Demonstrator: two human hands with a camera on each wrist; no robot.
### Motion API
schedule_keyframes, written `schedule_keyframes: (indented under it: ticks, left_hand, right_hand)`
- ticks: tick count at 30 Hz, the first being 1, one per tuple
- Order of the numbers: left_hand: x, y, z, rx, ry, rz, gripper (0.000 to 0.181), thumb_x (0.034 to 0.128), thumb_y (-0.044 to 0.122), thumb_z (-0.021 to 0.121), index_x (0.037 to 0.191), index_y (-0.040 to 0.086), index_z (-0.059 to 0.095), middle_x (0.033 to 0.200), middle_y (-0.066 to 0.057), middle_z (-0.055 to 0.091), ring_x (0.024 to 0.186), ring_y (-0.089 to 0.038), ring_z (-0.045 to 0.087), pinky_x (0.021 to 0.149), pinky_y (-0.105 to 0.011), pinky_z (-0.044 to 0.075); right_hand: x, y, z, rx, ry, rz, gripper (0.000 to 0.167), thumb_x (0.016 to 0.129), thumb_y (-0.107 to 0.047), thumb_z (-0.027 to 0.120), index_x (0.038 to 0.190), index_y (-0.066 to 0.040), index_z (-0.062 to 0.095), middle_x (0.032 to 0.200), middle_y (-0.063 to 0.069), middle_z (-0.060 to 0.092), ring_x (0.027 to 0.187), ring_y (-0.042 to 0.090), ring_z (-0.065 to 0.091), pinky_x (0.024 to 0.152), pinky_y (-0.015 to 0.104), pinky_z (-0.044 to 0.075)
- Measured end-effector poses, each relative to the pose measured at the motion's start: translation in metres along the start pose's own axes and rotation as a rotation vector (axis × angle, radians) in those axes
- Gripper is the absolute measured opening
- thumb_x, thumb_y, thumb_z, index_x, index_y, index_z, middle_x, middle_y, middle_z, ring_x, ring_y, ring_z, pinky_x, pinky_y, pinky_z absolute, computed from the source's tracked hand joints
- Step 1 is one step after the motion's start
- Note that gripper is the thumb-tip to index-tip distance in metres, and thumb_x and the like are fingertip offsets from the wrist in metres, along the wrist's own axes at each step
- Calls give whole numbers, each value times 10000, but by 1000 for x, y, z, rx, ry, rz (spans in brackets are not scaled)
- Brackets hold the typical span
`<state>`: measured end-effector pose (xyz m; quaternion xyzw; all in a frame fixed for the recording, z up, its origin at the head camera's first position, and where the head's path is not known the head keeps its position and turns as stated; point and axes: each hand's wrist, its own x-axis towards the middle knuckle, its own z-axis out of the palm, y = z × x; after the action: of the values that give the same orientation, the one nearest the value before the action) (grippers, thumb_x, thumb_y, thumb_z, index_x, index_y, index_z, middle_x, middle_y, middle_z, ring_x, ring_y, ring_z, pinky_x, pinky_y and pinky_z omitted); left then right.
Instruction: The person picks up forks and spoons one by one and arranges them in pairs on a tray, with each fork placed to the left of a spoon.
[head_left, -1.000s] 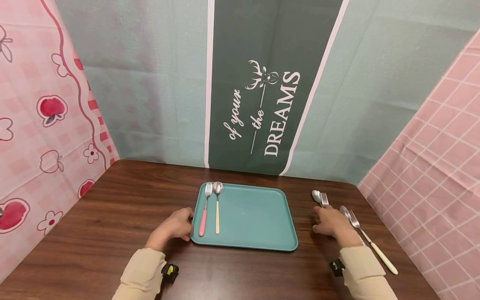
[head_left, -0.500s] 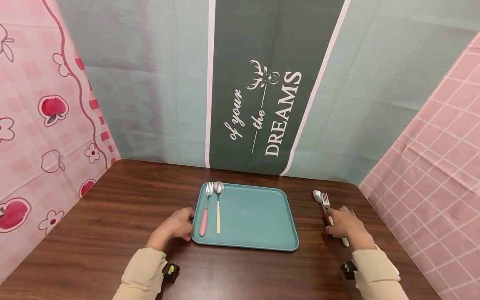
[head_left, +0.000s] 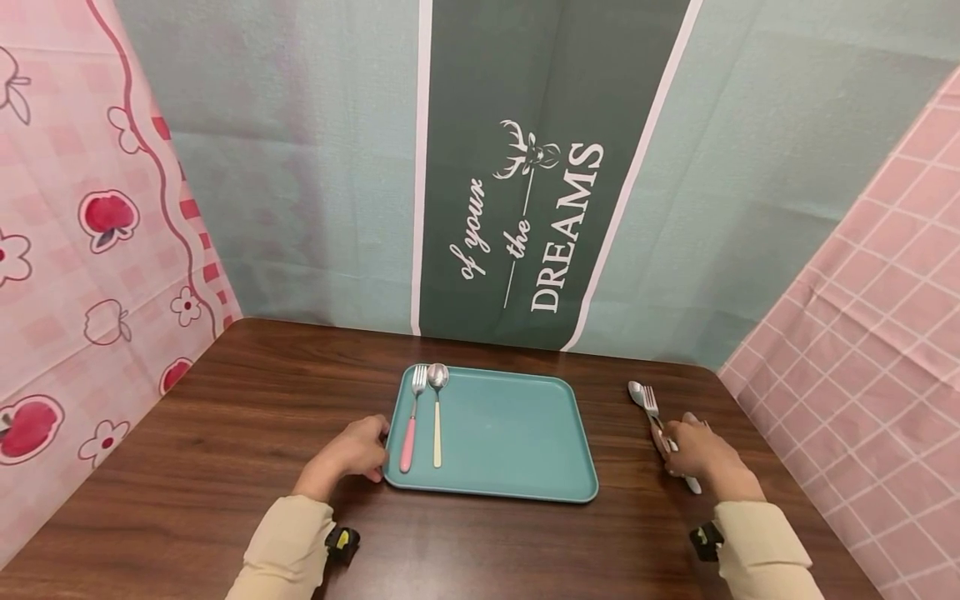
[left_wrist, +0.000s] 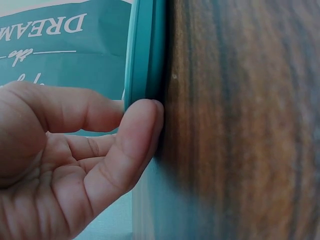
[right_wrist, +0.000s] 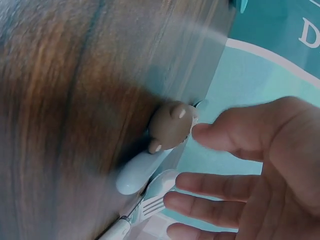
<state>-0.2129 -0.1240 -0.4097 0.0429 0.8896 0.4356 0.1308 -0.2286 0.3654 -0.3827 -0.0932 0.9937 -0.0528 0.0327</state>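
Observation:
My left hand (head_left: 356, 450) is at the left edge of the teal tray (head_left: 510, 442); in the left wrist view its thumb and forefinger pinch the rim (left_wrist: 143, 55). A pink-handled fork (head_left: 408, 446) and a cream-handled spoon (head_left: 437, 433) lie side by side on the tray's left part. Over the cutlery right of the tray hovers my right hand (head_left: 701, 454), fingers spread. Its thumb is close to a brown animal-shaped handle end (right_wrist: 171, 125), contact unclear, beside a pale handle (right_wrist: 137, 172). A spoon head (head_left: 636, 392) and fork tines (head_left: 650, 400) show beyond the hand.
Another spoon (right_wrist: 162, 182) and fork (right_wrist: 152, 205) lie past the fingertips in the right wrist view, partly hidden from the head view by my right hand and sleeve. The wooden table (head_left: 262, 392) meets hanging cloths at its back and sides.
My right hand has moved rightward over the cutlery, uncovering the brown handle and covering more of the outer spoon and fork. My left hand stays at the tray's edge.

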Motion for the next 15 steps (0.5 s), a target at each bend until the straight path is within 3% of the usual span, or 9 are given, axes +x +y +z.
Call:
schedule_keyframes:
  ticks: [3,6,11,15]
  left_hand:
    - [0,1,0,-2,0,-1,289,693,-144,499,975,-82,523,674,-123,538,501,-195,556,464,-297,531]
    - [0,0,1,-3,-2,-1,298,693,-146,495,984,-87,521,678,-123,537,504,-196,555,465,-297,531]
    - [-1,0,0,-2,-7,-2,284,702,-146,493,978,-87,519,675,-123,535,502,-197,556,466,-300,532]
    - [-1,-1,0,4,-6,-6,278,701,-143,496,972,-82,523,674,-121,532,502,-196,555,466,-299,532]
  right_hand:
    - [0,0,0,8,-20,3,315,690,-78,760,942,21,599,847,125,496,950,497,494,916,634,325]
    - [0,2,2,-3,-9,-28,268,688,-75,770,861,1,580,785,89,509,893,446,530,959,645,261]
    - [2,5,5,-7,13,-63,201,699,-6,712,761,-51,526,668,26,489,696,299,535,899,628,334]
    - [3,7,7,20,19,-40,146,704,55,634,816,-14,570,690,53,508,686,294,531,784,554,423]
